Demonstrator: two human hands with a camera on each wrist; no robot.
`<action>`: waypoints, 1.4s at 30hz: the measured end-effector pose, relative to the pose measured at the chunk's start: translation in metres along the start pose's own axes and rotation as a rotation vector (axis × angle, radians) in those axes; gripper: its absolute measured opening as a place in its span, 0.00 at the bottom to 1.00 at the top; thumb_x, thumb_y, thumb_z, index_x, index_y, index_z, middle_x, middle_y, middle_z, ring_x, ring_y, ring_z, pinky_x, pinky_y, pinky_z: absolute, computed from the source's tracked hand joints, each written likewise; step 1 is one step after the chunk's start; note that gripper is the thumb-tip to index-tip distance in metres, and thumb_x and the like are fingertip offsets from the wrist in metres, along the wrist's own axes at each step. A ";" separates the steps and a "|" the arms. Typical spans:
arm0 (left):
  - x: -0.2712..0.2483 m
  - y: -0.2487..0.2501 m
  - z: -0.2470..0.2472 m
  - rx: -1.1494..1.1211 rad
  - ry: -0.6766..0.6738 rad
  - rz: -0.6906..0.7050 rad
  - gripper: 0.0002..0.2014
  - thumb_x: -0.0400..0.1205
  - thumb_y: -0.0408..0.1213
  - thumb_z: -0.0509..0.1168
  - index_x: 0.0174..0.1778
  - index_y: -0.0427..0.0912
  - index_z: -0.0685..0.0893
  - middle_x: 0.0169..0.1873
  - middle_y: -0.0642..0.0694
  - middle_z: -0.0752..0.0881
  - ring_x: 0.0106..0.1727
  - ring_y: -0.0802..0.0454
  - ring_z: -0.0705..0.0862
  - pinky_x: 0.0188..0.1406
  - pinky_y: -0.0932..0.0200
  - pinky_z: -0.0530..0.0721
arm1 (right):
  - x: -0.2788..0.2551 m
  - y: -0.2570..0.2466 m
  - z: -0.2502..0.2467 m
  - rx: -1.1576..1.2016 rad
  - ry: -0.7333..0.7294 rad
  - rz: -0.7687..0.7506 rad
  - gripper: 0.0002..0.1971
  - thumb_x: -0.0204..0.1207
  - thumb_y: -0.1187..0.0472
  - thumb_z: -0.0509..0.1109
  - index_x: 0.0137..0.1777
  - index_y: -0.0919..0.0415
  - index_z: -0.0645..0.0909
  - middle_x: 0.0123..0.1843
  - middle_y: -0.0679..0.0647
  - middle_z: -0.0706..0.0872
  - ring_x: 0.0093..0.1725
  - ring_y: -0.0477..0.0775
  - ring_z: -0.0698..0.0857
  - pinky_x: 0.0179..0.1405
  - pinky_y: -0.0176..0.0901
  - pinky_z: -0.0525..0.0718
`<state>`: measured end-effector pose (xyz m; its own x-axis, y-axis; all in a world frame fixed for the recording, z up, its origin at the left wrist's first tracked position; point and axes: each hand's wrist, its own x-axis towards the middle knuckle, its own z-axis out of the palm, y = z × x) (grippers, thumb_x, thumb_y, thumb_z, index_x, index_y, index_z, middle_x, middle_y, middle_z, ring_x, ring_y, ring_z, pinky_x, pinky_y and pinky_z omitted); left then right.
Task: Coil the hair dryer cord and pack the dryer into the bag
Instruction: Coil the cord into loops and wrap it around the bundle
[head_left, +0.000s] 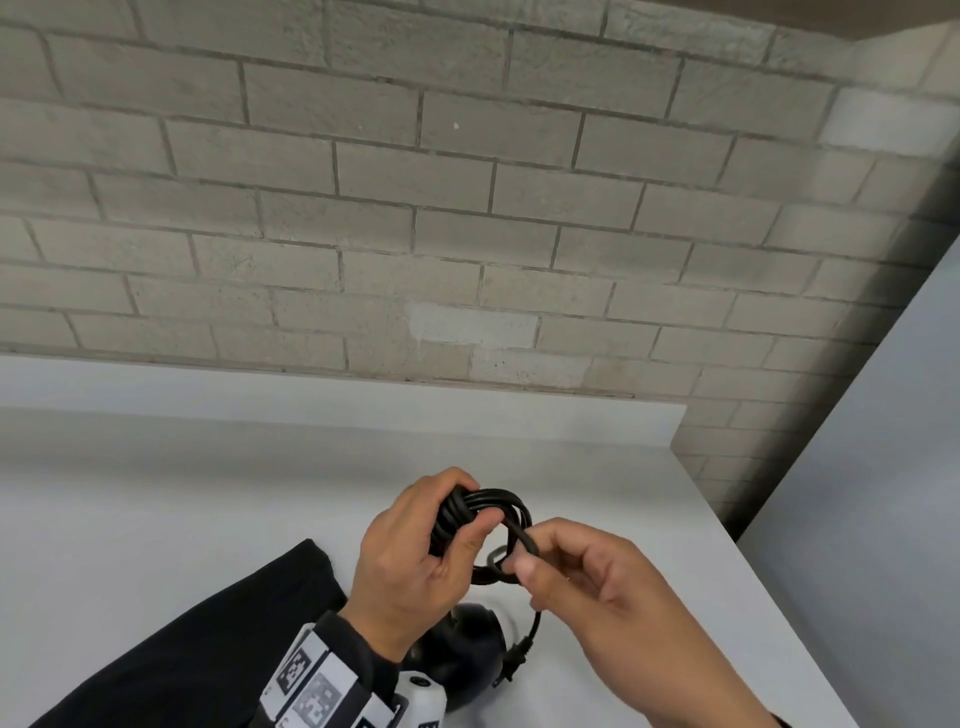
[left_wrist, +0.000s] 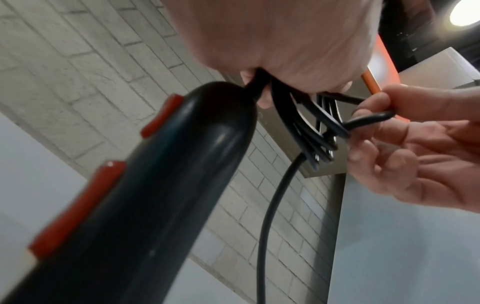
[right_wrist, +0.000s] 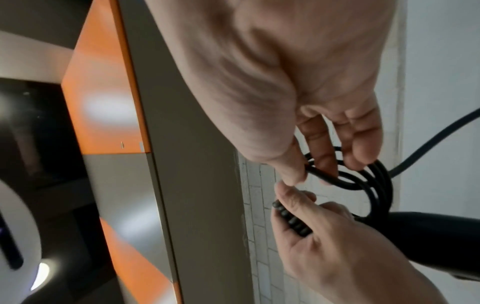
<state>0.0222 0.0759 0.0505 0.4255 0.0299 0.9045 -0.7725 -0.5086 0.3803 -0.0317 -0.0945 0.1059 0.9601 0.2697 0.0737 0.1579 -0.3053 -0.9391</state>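
Your left hand (head_left: 415, 545) gripped the coiled cord (head_left: 483, 519), fingers and thumb curled round the bundled loops, above the white table (head_left: 182, 493). Your right hand (head_left: 587, 577) pinched one strand of the cord just beside the coil, thumb against forefinger. The free end with the plug (head_left: 511, 652) hung below that pinch. The black hair dryer (left_wrist: 145, 195) hung under your left hand, its handle end close against the gripped loops.
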 end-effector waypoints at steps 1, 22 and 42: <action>0.000 -0.001 0.000 0.000 -0.003 -0.001 0.14 0.86 0.51 0.62 0.50 0.43 0.79 0.37 0.56 0.80 0.34 0.60 0.78 0.35 0.74 0.76 | -0.001 0.001 0.002 0.001 0.031 -0.012 0.06 0.80 0.53 0.70 0.44 0.50 0.87 0.40 0.48 0.89 0.41 0.47 0.85 0.50 0.46 0.83; -0.001 -0.010 -0.005 -0.032 -0.016 0.020 0.13 0.85 0.50 0.63 0.52 0.42 0.80 0.33 0.50 0.83 0.33 0.58 0.79 0.31 0.68 0.78 | -0.029 0.038 -0.004 0.947 0.079 0.251 0.32 0.38 0.49 0.93 0.32 0.71 0.82 0.12 0.56 0.65 0.09 0.46 0.65 0.13 0.37 0.73; 0.000 -0.008 -0.003 -0.026 0.030 -0.018 0.14 0.86 0.52 0.61 0.51 0.43 0.80 0.35 0.53 0.81 0.33 0.57 0.79 0.33 0.70 0.77 | -0.022 0.082 0.021 1.389 -0.125 -0.210 0.28 0.89 0.49 0.34 0.72 0.60 0.71 0.34 0.58 0.64 0.40 0.56 0.68 0.81 0.54 0.58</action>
<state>0.0265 0.0828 0.0478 0.4255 0.0649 0.9026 -0.7771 -0.4849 0.4012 -0.0451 -0.1062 0.0201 0.9094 0.2973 0.2910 -0.1296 0.8671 -0.4809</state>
